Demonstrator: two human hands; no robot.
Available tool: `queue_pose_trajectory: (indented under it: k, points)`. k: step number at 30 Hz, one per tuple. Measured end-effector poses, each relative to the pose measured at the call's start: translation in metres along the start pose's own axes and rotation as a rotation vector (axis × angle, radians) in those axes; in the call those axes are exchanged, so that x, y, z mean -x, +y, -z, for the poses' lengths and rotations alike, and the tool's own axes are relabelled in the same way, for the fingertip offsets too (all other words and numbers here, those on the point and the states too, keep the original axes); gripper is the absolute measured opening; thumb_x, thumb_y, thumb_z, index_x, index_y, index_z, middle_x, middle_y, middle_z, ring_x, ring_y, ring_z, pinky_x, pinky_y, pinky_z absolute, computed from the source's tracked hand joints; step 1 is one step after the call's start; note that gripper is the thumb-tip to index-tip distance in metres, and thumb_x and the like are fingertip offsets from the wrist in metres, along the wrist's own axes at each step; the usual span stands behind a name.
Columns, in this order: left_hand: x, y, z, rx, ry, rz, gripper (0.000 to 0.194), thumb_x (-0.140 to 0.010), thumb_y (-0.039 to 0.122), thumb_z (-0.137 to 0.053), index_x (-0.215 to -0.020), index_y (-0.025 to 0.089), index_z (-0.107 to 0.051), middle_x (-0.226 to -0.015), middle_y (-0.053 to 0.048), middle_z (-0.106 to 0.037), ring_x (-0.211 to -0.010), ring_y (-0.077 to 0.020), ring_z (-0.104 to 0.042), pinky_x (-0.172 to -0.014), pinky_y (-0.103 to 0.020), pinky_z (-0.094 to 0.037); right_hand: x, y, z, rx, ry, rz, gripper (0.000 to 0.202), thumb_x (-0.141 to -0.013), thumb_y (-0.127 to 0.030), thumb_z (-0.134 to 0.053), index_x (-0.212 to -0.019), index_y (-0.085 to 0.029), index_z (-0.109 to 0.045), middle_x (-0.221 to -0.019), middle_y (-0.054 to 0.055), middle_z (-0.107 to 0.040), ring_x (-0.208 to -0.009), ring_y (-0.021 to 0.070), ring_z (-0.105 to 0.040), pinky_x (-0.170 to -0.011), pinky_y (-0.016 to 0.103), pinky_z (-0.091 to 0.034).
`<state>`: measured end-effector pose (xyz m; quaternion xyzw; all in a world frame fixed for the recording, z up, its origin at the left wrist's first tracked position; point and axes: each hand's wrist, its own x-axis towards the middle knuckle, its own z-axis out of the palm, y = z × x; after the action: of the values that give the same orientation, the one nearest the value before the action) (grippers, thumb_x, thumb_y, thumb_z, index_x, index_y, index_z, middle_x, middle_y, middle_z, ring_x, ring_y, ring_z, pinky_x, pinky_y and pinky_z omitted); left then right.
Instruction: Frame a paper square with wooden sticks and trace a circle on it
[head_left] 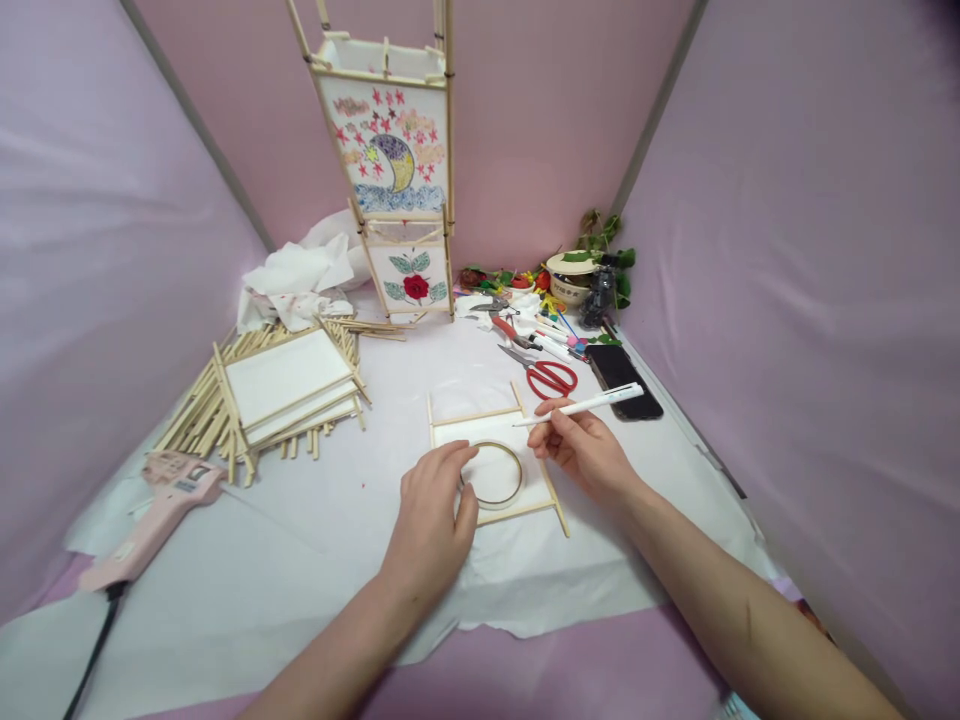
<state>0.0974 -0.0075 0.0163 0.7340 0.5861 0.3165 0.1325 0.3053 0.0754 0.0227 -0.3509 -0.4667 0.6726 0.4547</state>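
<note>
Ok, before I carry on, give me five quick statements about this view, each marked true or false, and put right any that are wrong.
1. The right hand holds a white pen. True.
2. The thin ring lies on the phone. False: the ring is over the stick-edged white panel, with the left hand at its rim.
3. The red-handled scissors lie to the left of the phone. True.
4. The pink glue gun is at the right side of the table. False: the glue gun is at the left.
5. The moon picture stands above the rose picture. True.
</note>
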Motion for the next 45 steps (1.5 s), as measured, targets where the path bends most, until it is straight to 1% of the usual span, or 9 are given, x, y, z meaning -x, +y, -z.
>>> queue_pose_trajectory:
  k: [4, 6, 9, 14, 17, 25, 30, 38, 45]
  points:
    - [0.001, 0.001, 0.014, -0.117, -0.086, -0.107, 0.031, -0.091, 0.020, -0.045, -0.121, 0.021, -0.052, -0.135, -0.011, -0.052, -0.128, -0.0272, -0.044, -0.101, -0.048, -0.034, 0.004, 0.004, -0.004, 0.211, 0.021, 0.113, 0.027, -0.090, -0.045, -0.058, -0.094, -0.019, -0.065, -0.062, -0.002, -0.058, -0.054, 0.0105, -0.049, -0.054, 0.023, -0.038]
    - [-0.001, -0.003, 0.014, -0.170, -0.122, -0.129, 0.045, -0.088, 0.028, -0.054, -0.131, 0.019, -0.045, -0.142, -0.014, -0.045, -0.134, -0.0300, -0.038, -0.104, -0.051, -0.031, 0.007, 0.004, -0.006, 0.350, 0.040, 0.151, 0.026, -0.088, -0.043, -0.060, -0.090, -0.018, -0.067, -0.059, -0.003, -0.053, -0.053, 0.0102, -0.046, -0.053, 0.024, -0.036]
    - [-0.011, -0.005, 0.013, -0.194, -0.187, -0.118, 0.069, -0.083, 0.036, -0.063, -0.142, 0.017, -0.034, -0.149, -0.018, -0.036, -0.138, -0.0324, -0.031, -0.107, -0.053, -0.027, 0.009, 0.003, -0.009, 0.468, 0.062, 0.200, 0.024, -0.087, -0.040, -0.062, -0.085, -0.018, -0.069, -0.064, -0.002, -0.056, -0.057, 0.0113, -0.049, -0.056, 0.024, -0.039]
    - [-0.028, -0.007, 0.013, -0.113, -0.348, -0.135, 0.072, -0.082, 0.031, -0.063, -0.145, 0.020, -0.029, -0.148, -0.015, -0.040, -0.136, -0.0293, -0.036, -0.108, -0.049, -0.029, 0.008, 0.008, -0.008, 0.516, 0.084, 0.222, 0.023, -0.088, -0.040, -0.059, -0.086, -0.019, -0.068, -0.070, 0.000, -0.061, -0.060, 0.0119, -0.052, -0.058, 0.024, -0.042]
    - [-0.030, -0.013, 0.011, -0.096, -0.397, -0.154, 0.071, -0.083, 0.028, -0.062, -0.146, 0.021, -0.030, -0.150, -0.013, -0.038, -0.138, -0.0285, -0.032, -0.109, -0.048, -0.029, 0.008, 0.013, -0.007, 0.508, 0.083, 0.209, 0.023, -0.089, -0.040, -0.059, -0.085, -0.019, -0.068, -0.071, 0.000, -0.061, -0.060, 0.0121, -0.053, -0.058, 0.024, -0.043]
    - [-0.030, -0.019, 0.008, -0.086, -0.417, -0.162, 0.070, -0.083, 0.028, -0.064, -0.145, 0.024, -0.031, -0.146, -0.011, -0.043, -0.136, -0.0289, -0.034, -0.108, -0.048, -0.031, 0.006, 0.019, -0.009, 0.553, 0.014, 0.203, 0.023, -0.090, -0.037, -0.056, -0.080, -0.020, -0.067, -0.082, 0.002, -0.066, -0.069, 0.0141, -0.057, -0.064, 0.026, -0.045]
    - [-0.031, -0.018, 0.009, -0.083, -0.366, -0.210, 0.072, -0.083, 0.029, -0.064, -0.145, 0.025, -0.029, -0.139, -0.010, -0.049, -0.130, -0.0281, -0.039, -0.104, -0.045, -0.033, 0.005, 0.021, -0.007, 0.559, 0.008, 0.190, 0.023, -0.090, -0.038, -0.056, -0.081, -0.019, -0.066, -0.082, 0.003, -0.065, -0.071, 0.0150, -0.056, -0.063, 0.026, -0.045]
    - [-0.033, -0.022, 0.008, -0.069, -0.345, -0.208, 0.073, -0.084, 0.031, -0.062, -0.146, 0.024, -0.026, -0.141, -0.012, -0.047, -0.132, -0.0298, -0.037, -0.105, -0.047, -0.031, 0.005, 0.022, -0.006, 0.559, 0.009, 0.186, 0.027, -0.090, -0.039, -0.056, -0.075, -0.019, -0.064, -0.083, 0.003, -0.066, -0.070, 0.0149, -0.057, -0.062, 0.026, -0.045]
    - [-0.032, -0.019, 0.007, -0.111, -0.373, -0.186, 0.074, -0.083, 0.031, -0.062, -0.147, 0.022, -0.025, -0.143, -0.012, -0.045, -0.134, -0.0299, -0.035, -0.106, -0.047, -0.030, 0.004, 0.021, -0.007, 0.554, 0.014, 0.163, 0.022, -0.089, -0.037, -0.057, -0.084, -0.019, -0.067, -0.074, 0.001, -0.063, -0.065, 0.0138, -0.055, -0.060, 0.025, -0.044]
